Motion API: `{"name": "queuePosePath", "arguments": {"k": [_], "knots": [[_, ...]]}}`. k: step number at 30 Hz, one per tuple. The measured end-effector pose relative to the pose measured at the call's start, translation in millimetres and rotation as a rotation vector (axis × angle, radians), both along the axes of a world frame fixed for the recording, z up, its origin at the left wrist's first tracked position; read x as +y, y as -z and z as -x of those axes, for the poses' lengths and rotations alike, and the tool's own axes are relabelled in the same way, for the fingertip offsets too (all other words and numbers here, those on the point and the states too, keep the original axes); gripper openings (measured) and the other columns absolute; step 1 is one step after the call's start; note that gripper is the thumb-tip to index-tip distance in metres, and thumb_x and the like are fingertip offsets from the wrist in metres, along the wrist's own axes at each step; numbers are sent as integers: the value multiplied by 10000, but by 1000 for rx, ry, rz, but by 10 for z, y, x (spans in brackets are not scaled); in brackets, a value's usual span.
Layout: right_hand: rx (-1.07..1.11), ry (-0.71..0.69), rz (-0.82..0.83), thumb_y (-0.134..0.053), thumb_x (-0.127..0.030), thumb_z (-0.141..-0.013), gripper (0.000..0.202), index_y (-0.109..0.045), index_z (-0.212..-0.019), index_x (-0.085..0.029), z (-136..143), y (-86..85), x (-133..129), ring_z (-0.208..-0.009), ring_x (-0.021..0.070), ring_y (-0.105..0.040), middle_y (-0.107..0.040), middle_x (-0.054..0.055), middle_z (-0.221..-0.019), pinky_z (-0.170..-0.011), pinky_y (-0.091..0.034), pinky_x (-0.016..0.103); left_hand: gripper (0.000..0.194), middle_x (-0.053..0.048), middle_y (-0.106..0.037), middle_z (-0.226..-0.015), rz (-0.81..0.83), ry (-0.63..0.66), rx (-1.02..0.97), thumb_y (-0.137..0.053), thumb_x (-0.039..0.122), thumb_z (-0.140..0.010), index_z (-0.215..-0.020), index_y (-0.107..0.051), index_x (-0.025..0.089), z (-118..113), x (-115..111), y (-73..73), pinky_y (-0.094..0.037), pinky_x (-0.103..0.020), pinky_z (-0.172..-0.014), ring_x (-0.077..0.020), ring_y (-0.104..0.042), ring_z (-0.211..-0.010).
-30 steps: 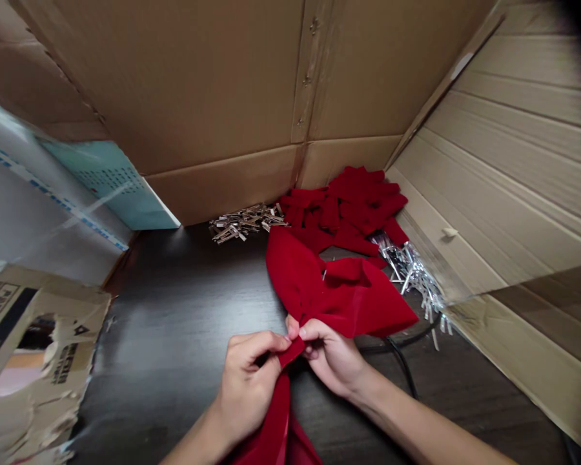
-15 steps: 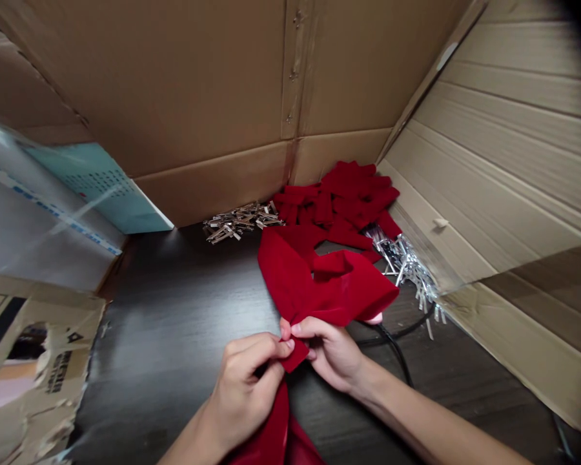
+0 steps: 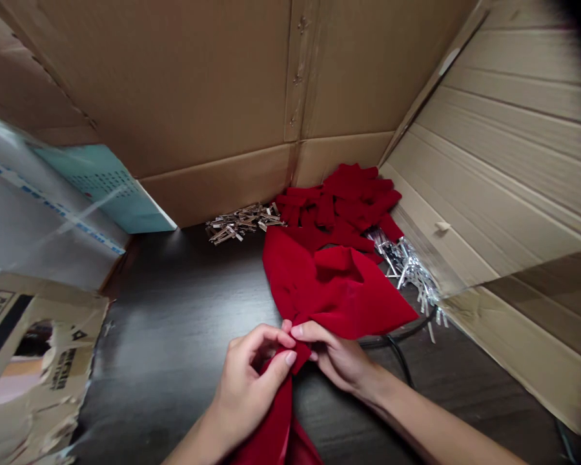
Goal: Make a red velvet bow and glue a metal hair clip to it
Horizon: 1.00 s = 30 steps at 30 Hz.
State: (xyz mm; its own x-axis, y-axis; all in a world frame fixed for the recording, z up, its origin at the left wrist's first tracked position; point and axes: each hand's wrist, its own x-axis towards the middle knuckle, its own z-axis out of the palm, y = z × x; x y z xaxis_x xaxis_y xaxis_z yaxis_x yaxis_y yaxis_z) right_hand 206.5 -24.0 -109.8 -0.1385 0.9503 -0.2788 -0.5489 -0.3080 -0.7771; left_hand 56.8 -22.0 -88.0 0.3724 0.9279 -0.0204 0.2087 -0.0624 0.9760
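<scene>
Both hands, left point(image 3: 249, 381) and right point(image 3: 339, 358), pinch the red cloth point(image 3: 339, 290) at its gathered middle; best keep that pinch tight and centred.

A dark wooden table point(image 3: 174, 336) carries metal clips point(image 3: 239, 223), red fabric pieces point(image 3: 343, 200) and a black cable point(image 3: 399, 361).

No legible text anywhere. Torn carton point(image 3: 33, 361), lower left: black printed block letters + a small triangle mark, too blurred and too skewed to read. Teal sheet point(image 3: 111, 187) at left: grid of tiny dark marks, maybe a calendar, digits too small to read. Clear plastic point(image 3: 39, 213) over it: blue printed strip, illegible. Brown cardboard walls point(image 3: 213, 97): no print.
</scene>
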Motion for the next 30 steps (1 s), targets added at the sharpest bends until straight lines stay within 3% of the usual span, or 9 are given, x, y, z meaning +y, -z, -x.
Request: {"name": "queuePosePath", "arguments": {"k": [5,9,13,16,19,22,25,30], "knots": [[186,46,-7,-764,-257,-594,205,-587,-571,-155,25,-2,30,-533,95,-418,-511,-22,-562,-487,-349,221,259,-40,-723,-818,248,-62,-225,-701,209,-772,-1006,-600,159,-25,45,-23,-542,-226,-685,-142,-680,-707],[221,113,-110,-741,-250,-666,212,-595,-808,-190,57,11,30,-588,133,-541,-598,-7,-718,-540,-452,262,342,-50,-710,-748,319,-135,-269,-699,266,-774,-1066,-603,117,-10,67,-12,-539,-246,-553,-142,-633,-587],[-100,8,-208,-712,-311,-748,220,-538,-794,-185,86,56,-13,-489,128,-552,-598,-12,-628,-494,-445,256,348,-40,-705,-701,331,-211,-286,-700,273,-765,-1063,-625,110,-34,72,17,-540,-263,-554,-149,-629,-554],[-438,53,-263,-722,-348,-750,232,-574,-762,-170,99,84,-37,-519,122,-550,-606,5,-635,-469,-411,228,265,-50,-727,-793,253,-279,-230,-719,244,-739,-973,-674,129,-29,86,26,-537,-249,-648,-148,-651,-650],[-503,54,-280,-700,-387,-771,250,-587,-750,-165,81,103,-29,-471,95,-491,-566,-16,-589,-449,-375,215,221,-56,-728,-858,228,-256,-241,-751,252,-714,-895,-690,140,7,108,28,-515,-246,-759,-170,-661,-802],[-399,-16,-245,-673,-437,-786,290,-551,-784,-174,31,105,0,-402,81,-425,-513,-48,-530,-407,-336,209,266,-41,-715,-843,405,-226,-364,-761,283,-717,-929,-678,147,45,126,33,-504,-239,-733,-156,-655,-769],[-434,-2,-297,-695,-418,-765,281,-573,-758,-165,-11,78,21,-484,100,-478,-556,-15,-591,-459,-380,222,321,-33,-702,-795,616,-234,-510,-787,263,-692,-959,-665,134,70,134,39,-501,-231,-689,-127,-642,-677],[-442,5,-324,-710,-394,-742,260,-580,-727,-169,-23,43,18,-561,124,-517,-585,11,-655,-535,-431,250,317,-73,-725,-877,792,-157,-623,-811,167,-657,-939,-672,123,109,138,39,-518,-260,-779,-153,-679,-764]]}}
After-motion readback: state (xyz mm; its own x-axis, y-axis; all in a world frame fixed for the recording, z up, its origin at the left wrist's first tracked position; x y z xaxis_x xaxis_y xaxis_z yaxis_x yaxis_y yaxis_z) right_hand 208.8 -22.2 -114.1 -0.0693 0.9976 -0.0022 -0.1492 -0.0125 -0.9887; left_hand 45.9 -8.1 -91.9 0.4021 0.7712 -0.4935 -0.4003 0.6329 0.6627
